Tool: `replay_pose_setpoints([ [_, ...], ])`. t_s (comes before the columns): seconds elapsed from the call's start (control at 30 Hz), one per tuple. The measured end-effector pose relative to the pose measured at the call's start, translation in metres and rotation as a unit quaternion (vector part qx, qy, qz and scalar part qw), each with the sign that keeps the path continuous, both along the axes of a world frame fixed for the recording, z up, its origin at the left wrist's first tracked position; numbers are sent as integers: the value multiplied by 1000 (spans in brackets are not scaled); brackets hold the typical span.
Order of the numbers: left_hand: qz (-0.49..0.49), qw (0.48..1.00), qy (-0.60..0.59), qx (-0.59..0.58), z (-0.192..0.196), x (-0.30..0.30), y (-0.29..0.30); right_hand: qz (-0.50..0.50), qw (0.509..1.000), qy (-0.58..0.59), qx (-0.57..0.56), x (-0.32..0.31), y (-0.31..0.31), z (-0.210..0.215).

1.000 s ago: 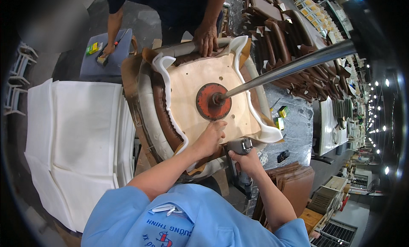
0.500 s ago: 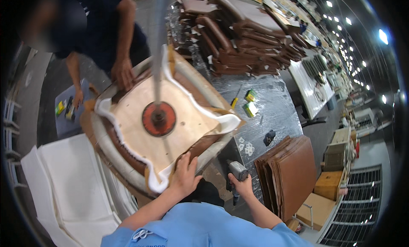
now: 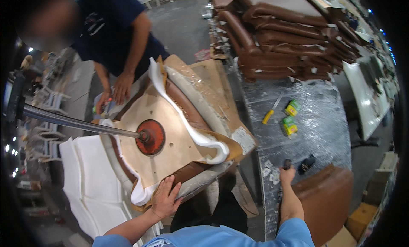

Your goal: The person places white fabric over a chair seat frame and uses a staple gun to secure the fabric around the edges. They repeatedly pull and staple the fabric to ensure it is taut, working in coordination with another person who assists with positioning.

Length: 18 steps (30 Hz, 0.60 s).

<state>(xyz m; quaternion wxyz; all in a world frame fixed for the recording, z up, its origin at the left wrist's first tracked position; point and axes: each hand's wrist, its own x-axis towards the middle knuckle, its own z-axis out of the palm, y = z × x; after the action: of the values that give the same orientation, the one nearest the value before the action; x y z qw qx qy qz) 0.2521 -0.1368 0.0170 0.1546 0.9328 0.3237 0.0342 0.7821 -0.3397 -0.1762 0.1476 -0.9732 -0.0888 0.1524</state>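
A pale wooden panel (image 3: 166, 119) lies in a seat-shaped piece with white foam edging (image 3: 213, 147) and brown leather-like cover (image 3: 185, 172). A round red disc (image 3: 151, 137) on a metal rod (image 3: 81, 122) rests against the panel's middle. My left hand (image 3: 166, 198) lies open, fingers spread, on the near edge of the cover. Out to the right, my right hand (image 3: 287, 175) is closed above the table's near-left edge. A dark rounded end (image 3: 287, 164) shows at its fingers; the kind of thing is unclear.
Across the piece, a co-worker's hands (image 3: 121, 89) are at its far-left side. Brown padded covers (image 3: 289, 38) are stacked on the wrapped table (image 3: 315, 119), with a yellow-handled tool (image 3: 269, 115) and yellow-green boxes (image 3: 290, 119). Brown sheets (image 3: 324, 200) stand near right; white foam sheets (image 3: 96, 179) at left.
My right hand has moved forward and right to the table edge; the grey gun-shaped power tool it held is no longer plainly visible. My left hand stays on the cover. The view has shifted.
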Motion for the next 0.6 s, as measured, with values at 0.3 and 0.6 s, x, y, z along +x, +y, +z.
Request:
replay_pose_setpoints([
  [0.3, -4, 996, 92, -9, -2, 7, 3, 22, 997, 1, -72, 61, 50, -51],
  [0.6, -23, 996, 73, -35, -3, -32, 2, 74, 985, -21, -154, 30, 76, -55],
])
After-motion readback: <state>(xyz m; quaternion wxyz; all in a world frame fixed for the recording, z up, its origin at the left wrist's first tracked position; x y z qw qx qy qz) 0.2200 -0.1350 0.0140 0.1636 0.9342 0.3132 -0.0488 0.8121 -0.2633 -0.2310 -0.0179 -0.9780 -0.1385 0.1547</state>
